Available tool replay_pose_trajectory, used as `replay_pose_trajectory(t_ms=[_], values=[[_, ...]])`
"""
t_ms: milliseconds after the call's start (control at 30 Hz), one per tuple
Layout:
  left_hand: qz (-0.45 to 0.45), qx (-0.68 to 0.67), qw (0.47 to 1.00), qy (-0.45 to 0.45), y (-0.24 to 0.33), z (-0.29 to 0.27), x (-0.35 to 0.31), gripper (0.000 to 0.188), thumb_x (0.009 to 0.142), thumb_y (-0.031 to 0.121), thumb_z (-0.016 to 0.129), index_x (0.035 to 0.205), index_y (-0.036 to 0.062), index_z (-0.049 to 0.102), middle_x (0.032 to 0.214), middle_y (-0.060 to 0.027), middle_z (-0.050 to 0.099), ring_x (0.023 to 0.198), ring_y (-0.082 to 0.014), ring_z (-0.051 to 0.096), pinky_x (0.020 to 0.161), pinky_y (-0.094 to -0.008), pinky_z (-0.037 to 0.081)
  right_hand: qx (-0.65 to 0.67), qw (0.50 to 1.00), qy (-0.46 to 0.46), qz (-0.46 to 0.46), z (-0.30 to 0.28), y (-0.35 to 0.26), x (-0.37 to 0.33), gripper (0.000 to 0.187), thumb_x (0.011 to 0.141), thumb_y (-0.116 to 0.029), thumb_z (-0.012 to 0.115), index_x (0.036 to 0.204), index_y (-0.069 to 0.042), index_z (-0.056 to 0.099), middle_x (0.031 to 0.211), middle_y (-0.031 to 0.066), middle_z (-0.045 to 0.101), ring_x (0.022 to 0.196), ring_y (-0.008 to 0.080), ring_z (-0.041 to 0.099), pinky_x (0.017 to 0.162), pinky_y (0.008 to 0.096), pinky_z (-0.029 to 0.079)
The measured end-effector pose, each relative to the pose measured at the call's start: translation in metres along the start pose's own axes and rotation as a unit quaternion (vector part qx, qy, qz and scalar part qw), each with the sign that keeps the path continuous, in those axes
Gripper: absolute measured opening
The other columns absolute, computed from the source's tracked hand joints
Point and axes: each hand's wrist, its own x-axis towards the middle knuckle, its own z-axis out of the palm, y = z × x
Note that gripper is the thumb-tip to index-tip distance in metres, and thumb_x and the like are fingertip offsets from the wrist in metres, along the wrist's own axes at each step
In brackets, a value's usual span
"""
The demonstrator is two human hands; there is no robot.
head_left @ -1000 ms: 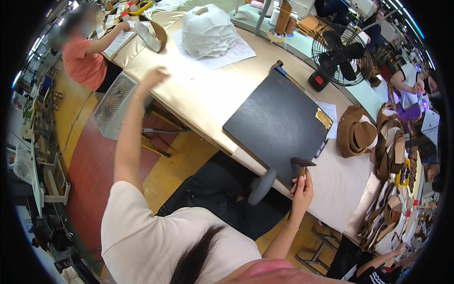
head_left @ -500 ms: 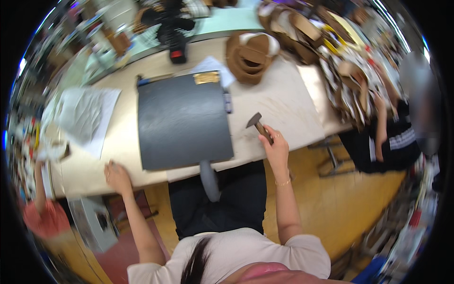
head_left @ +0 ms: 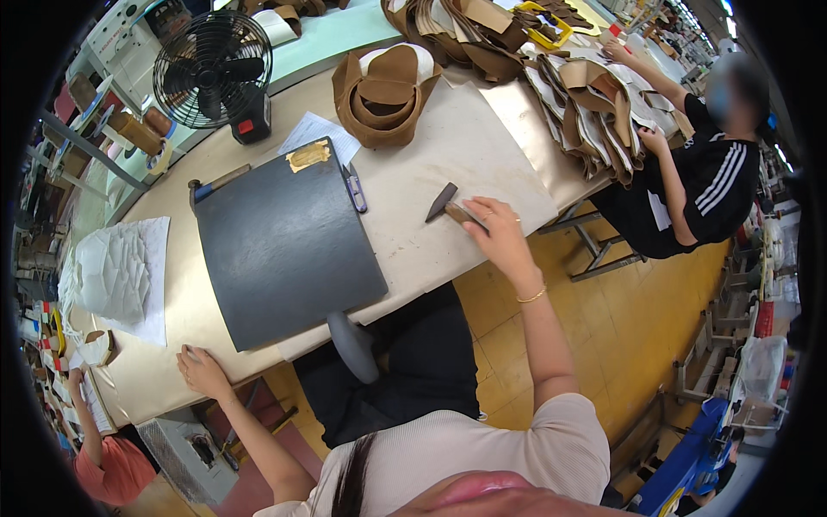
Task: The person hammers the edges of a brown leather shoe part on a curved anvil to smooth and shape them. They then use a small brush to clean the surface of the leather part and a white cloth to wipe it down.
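My right hand (head_left: 504,237) is closed around the wooden handle of a hammer (head_left: 442,202), low over the pale worktop sheet. The hammer's dark metal head points away from me to the left. At the table's front edge, my left hand (head_left: 203,372) rests with loosely spread fingers and no held object visible. Between my hands lies a dark, slightly tilted square board (head_left: 289,250) with a tan patch (head_left: 308,156) at its far corner. Thread snips (head_left: 354,188) lie along its right side. A second hammer (head_left: 215,183) lies by its far left corner.
Brown curved pieces (head_left: 388,99) are nested at the back, beside a black fan (head_left: 213,73). White pieces (head_left: 110,274) lie on paper at left. A grey rounded arm (head_left: 351,346) juts from the near edge. A co-worker (head_left: 702,185) handles stacked pieces (head_left: 594,112) at right.
My view has swung, shifting the table contents left and tilting the board. My right hand has lowered the hammer towards the worktop. My left hand stays at the table edge.
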Motion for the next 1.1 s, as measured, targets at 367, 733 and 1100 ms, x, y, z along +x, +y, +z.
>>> replay_pose_trajectory(t_ms=[367,733,1100], values=[[-0.001,-0.003,1.000,-0.013,0.002,-0.010,-0.002,0.042,0.100,0.034,0.046,0.129,0.0067,0.059,0.135,-0.0168,0.058,0.126,-0.0330,0.054,0.102,-0.0467,0.043,-0.105,0.989,0.007,0.102,-0.093,0.076,-0.014,0.037,0.087,-0.019,0.071,0.124,-0.011,0.068,0.133,0.0134,0.057,0.119,0.0338,0.054,0.103,0.0432,0.043],[0.011,-0.014,1.000,-0.020,0.002,-0.007,0.005,0.044,0.101,0.035,0.042,0.129,0.0053,0.057,0.131,-0.0154,0.060,0.119,-0.0342,0.057,0.095,-0.0476,0.045,-0.182,0.881,0.398,0.181,-0.192,0.224,-0.003,0.034,0.095,-0.026,0.064,0.119,-0.002,0.058,0.117,0.0163,0.059,0.111,0.0312,0.055,0.096,0.0406,0.044],[0.032,-0.002,0.999,-0.008,-0.016,-0.003,0.008,0.046,0.104,0.034,0.040,0.132,0.0008,0.055,0.132,-0.0195,0.058,0.121,-0.0378,0.055,0.100,-0.0472,0.043,-0.314,0.919,0.171,0.165,-0.201,0.253,0.038,0.109,0.067,-0.065,0.080,0.155,-0.026,0.029,0.163,0.0219,0.011,0.148,0.0456,0.017,0.115,0.0608,0.023]])
